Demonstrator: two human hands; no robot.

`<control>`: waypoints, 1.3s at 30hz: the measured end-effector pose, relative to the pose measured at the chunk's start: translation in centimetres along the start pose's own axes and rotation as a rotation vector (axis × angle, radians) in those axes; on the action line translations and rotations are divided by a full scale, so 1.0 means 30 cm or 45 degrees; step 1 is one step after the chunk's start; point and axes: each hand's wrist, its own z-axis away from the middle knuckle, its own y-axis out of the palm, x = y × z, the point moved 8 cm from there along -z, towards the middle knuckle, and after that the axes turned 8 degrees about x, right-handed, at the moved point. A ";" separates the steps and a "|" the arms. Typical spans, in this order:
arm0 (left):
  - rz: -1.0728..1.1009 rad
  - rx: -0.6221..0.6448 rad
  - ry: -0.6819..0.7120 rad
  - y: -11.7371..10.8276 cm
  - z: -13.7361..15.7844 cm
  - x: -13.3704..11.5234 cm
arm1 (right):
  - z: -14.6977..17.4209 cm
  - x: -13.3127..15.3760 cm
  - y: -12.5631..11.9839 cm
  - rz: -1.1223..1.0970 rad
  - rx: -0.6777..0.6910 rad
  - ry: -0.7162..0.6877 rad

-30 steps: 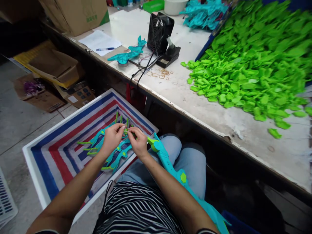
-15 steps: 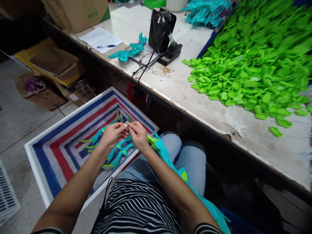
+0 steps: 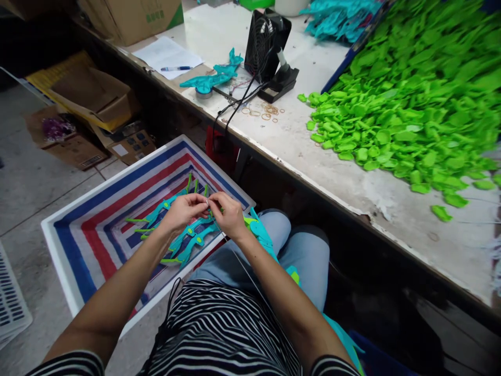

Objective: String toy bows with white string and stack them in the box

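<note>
My left hand (image 3: 187, 210) and my right hand (image 3: 230, 215) meet fingertip to fingertip above a white-rimmed box (image 3: 72, 256) with red, white and blue striped lining. Both are closed in a pinch on a thin pale strand (image 3: 241, 262), which trails down past my right forearm. Whether it is wire or thread I cannot tell. Across my lap lies a long turquoise plastic part (image 3: 261, 236) with green pieces, partly hidden by my right arm. Similar turquoise-and-green parts (image 3: 191, 244) lie in the box below my hands.
The worktable (image 3: 336, 230) runs along the right, bearing a heap of green plastic pieces (image 3: 422, 120). Farther back are a black fan (image 3: 261, 44), a soldering iron stand (image 3: 279, 86), rubber bands (image 3: 270, 112) and a turquoise part (image 3: 211, 78). Cardboard boxes (image 3: 94, 99) stand at left.
The view has shifted slightly. My hands stay together in a pinch, with the right hand turned a little, and the strand by my right forearm shows more clearly.
</note>
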 end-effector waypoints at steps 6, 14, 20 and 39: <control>-0.347 -0.039 0.074 -0.015 0.014 -0.019 | 0.039 -0.048 0.010 -0.146 0.009 0.099; -0.484 0.069 0.065 -0.029 0.038 0.024 | 0.095 0.009 0.048 0.010 0.078 -0.070; -0.659 0.043 0.106 -0.014 0.066 0.034 | 0.099 -0.046 0.094 0.411 0.104 0.013; -1.013 0.453 0.470 0.232 0.297 0.380 | 0.806 -0.163 -0.281 0.524 0.540 0.737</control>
